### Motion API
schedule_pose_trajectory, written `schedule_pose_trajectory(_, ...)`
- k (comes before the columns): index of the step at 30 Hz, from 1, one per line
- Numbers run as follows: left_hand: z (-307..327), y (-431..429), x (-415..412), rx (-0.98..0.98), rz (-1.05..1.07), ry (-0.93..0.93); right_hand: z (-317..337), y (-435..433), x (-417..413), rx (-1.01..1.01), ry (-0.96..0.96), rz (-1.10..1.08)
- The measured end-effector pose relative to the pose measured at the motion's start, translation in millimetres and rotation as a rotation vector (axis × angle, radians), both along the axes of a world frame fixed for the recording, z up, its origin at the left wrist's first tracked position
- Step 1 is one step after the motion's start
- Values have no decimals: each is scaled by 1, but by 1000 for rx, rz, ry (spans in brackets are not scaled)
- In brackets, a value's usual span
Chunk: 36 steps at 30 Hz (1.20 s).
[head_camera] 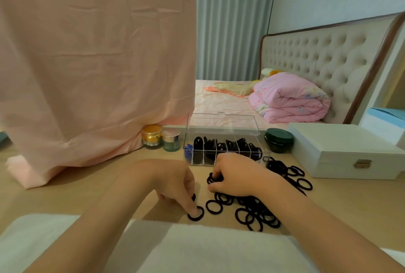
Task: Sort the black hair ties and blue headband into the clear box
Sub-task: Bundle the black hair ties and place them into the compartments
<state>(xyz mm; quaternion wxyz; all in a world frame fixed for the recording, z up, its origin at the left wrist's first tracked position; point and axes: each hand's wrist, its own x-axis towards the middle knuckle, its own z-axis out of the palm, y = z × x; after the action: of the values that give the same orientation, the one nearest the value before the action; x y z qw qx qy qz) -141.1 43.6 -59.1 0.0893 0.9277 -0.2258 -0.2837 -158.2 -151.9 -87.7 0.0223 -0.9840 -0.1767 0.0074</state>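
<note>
A clear box (221, 129) with its lid up stands on the wooden table, its compartments holding black hair ties; the blue headband (188, 151) fills the leftmost one. A pile of loose black hair ties (256, 211) lies in front of the box, spreading right. My left hand (175, 183) presses a fingertip inside a single black hair tie (195, 214) near the table's front edge. My right hand (236, 175) rests over the pile, fingers closed on a bunch of hair ties (212, 179).
A pink cloth (92, 64) hangs over the table's left. Two cosmetic jars (161, 138) stand left of the box, a dark green jar (278, 140) and a white case (341, 152) to its right. A white towel (197, 248) covers the front edge.
</note>
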Motion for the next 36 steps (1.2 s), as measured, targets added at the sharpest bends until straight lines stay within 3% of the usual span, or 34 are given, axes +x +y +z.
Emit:
schedule_pose_trajectory(4, -5, -10, -4, 111, -44, -83, -4, 2, 3, 8, -44, 9)
schedule_pose_trajectory(9, -9, -18, -5, 83, -156, -148, -3, -4, 4, -46, -16, 65)
schedule_pose_trajectory(13, -12, -17, -3, 34, -148, -131, 13, -20, 6, 366, 88, -39)
schedule_pose_trajectory(17, -14, -11, 5, -98, -115, -137, 29, -32, 4, 551, 149, -89)
schedule_pose_trajectory(19, -15, -6, 9, -189, -104, -159, 23, -34, 5, 504, 114, -110)
schedule_pose_trajectory(23, -19, 0, 18, -320, -38, -271, 9, -30, 12, 31, -226, -84)
schedule_pose_trajectory(26, -20, -1, 19, -337, -67, -316, 2, -24, 13, -169, -200, -37)
schedule_pose_trajectory(31, -19, -6, 12, -162, -158, -181, 7, -27, 10, -108, 141, -116)
schedule_pose_trajectory(36, -18, -9, 7, -81, -197, -189, 1, -24, 10, -115, 111, -145)
